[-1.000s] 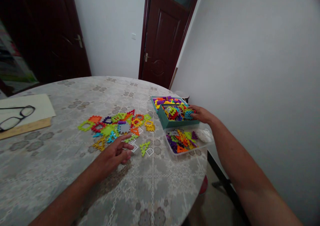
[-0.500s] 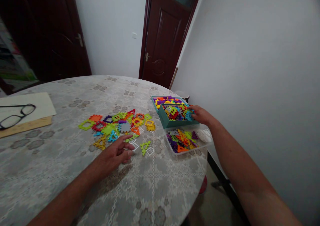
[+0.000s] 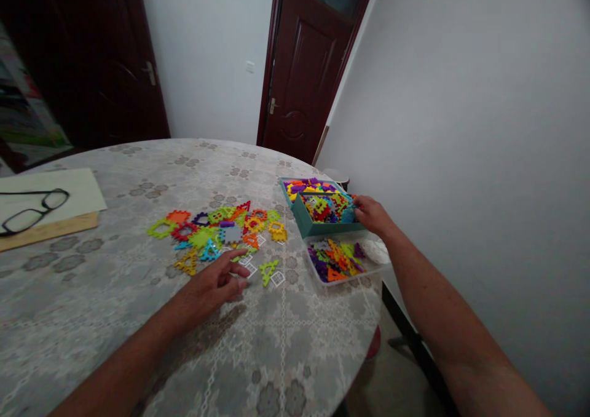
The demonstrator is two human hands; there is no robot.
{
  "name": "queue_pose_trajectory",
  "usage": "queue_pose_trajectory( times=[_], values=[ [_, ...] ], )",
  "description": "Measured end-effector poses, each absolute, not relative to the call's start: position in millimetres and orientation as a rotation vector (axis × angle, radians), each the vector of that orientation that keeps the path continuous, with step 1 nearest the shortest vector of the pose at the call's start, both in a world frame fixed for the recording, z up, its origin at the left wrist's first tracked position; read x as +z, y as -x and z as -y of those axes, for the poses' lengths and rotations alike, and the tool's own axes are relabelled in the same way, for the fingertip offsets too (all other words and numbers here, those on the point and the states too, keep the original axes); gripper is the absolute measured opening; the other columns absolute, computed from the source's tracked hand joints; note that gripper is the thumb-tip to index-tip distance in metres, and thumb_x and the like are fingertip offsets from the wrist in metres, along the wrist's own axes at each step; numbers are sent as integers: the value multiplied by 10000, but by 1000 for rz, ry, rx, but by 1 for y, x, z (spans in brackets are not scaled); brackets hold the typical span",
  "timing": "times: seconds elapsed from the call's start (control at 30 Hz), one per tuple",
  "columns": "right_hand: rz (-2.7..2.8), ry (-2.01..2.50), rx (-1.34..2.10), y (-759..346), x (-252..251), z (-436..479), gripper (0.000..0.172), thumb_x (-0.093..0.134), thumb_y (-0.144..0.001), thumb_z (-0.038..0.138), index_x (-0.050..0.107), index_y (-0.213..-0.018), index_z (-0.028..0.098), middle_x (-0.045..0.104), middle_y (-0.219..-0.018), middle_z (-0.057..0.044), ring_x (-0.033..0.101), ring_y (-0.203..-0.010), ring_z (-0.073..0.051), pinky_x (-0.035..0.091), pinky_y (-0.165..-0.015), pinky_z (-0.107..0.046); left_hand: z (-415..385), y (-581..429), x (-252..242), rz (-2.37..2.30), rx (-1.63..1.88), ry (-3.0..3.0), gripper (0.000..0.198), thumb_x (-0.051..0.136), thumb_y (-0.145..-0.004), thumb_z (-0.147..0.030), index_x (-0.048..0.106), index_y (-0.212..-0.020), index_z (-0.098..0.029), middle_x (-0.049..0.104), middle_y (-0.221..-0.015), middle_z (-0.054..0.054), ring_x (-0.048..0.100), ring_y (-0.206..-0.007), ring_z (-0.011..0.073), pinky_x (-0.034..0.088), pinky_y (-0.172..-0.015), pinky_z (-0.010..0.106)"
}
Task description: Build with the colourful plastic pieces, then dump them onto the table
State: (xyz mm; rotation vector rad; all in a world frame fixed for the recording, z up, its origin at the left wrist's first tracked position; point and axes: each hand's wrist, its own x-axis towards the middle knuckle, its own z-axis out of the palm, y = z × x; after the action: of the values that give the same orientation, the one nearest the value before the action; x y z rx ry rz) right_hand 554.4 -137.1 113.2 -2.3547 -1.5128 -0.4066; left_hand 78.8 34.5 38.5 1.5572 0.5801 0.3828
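Observation:
My left hand (image 3: 216, 283) rests over the tablecloth with loosely bent fingers apart, holding nothing. Just beyond its fingertips lies a pile of colourful plastic building blocks (image 3: 201, 238), frames and triangles with toothed edges. A green triangle block (image 3: 268, 272) lies to the right of that hand. At the right edge of a teal box (image 3: 328, 227) full of mixed blocks, my right hand (image 3: 371, 213) has its fingers closed at a blue block (image 3: 348, 214). The fingertips are partly hidden, so the grip shows only in part.
A clear plastic tray (image 3: 329, 281) of blocks sits in front of the teal box, and a shallow teal tray (image 3: 286, 194) of blocks behind it. Glasses (image 3: 34, 213) lie on papers (image 3: 87, 189) at the left. The round table's edge curves by the wall on the right.
My right hand's fingers have drawn closer together at the box's right edge, and blue blocks there have shifted slightly. My left hand has stayed almost in place.

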Motion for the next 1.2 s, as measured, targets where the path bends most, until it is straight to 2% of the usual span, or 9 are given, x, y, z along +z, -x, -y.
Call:
queue_pose_trajectory(
  times=[0.33, 0.4, 0.53, 0.63, 0.77, 0.83, 0.97, 1.07, 1.2],
  values=[
    [1522, 2437, -339, -557, 119, 139, 332, 602, -762, 82, 780, -1020, 194, 762, -1066, -101, 683, -1002, -243, 523, -957, -331, -41, -78, 25, -550, 399, -1563, 743, 840, -810, -519, 585, -1468, -287, 726, -1142, 120, 720, -884, 246, 625, -795, 428],
    [1540, 2452, -307, -554, 119, 141, 368, 630, -758, 86, 786, -1071, 199, 765, -1118, -103, 689, -1046, -252, 523, -988, -340, -42, -78, 24, -537, 390, -1579, 712, 829, -829, -507, 591, -1462, -288, 726, -1153, 125, 721, -888, 246, 621, -796, 426],
    [1421, 2377, -456, -529, 124, 148, 401, 580, -851, 124, 750, -1212, 160, 716, -1273, -173, 670, -1162, -291, 510, -1078, -429, -40, -77, 27, -534, 383, -1583, 680, 823, -836, -488, 605, -1447, -282, 723, -1166, 131, 716, -881, 246, 618, -780, 423],
    [1389, 2175, -524, -483, 127, 149, 309, 534, -922, 163, 751, -1143, 166, 733, -1181, -175, 672, -1158, -307, 509, -1083, -461, -37, -77, 32, -561, 383, -1571, 673, 838, -807, -498, 635, -1405, -265, 726, -1147, 124, 706, -860, 240, 615, -737, 403],
    [1616, 1921, -135, -381, 109, 142, 232, 555, -1011, 275, 732, -1155, 236, 753, -1113, -98, 710, -1032, -260, 562, -983, -426, -35, -76, 38, -573, 396, -1600, 587, 823, -811, -506, 692, -1306, -220, 738, -1127, 118, 698, -809, 214, 603, -708, 372],
    [1801, 1821, 140, -328, 92, 136, 287, 580, -1019, 284, 702, -1278, 265, 741, -1224, -95, 704, -1113, -258, 556, -1034, -452, -35, -74, 40, -571, 433, -1623, 518, 796, -834, -500, 715, -1248, -200, 746, -1082, 108, 699, -787, 206, 604, -716, 367],
    [2003, 1786, 345, -253, 54, 119, 601, 708, -941, 331, 575, -1521, 246, 471, -1657, -166, 423, -1539, -374, 376, -1246, -598, -40, -68, 49, -647, 552, -1691, 443, 713, -898, -497, 725, -1217, -189, 768, -1074, 96, 733, -828, 228, 620, -786, 398],
    [2020, 1820, 320, -230, 30, 105, 678, 721, -935, 384, 533, -1572, 245, 366, -1729, -167, 280, -1614, -428, 280, -1285, -653, -51, -61, 59, -805, 709, -1816, 379, 678, -919, -466, 743, -1175, -194, 785, -1091, 85, 743, -942, 254, 599, -928, 424],
    [2034, 1805, 254, -224, 7, 96, 645, 675, -975, 423, 526, -1587, 289, 421, -1704, -146, 292, -1610, -436, 225, -1292, -692, -88, -47, 60, -1049, 918, -1987, 369, 599, -965, -417, 719, -1231, -191, 757, -1259, 106, 708, -1153, 279, 527, -1097, 447]
  ],
)
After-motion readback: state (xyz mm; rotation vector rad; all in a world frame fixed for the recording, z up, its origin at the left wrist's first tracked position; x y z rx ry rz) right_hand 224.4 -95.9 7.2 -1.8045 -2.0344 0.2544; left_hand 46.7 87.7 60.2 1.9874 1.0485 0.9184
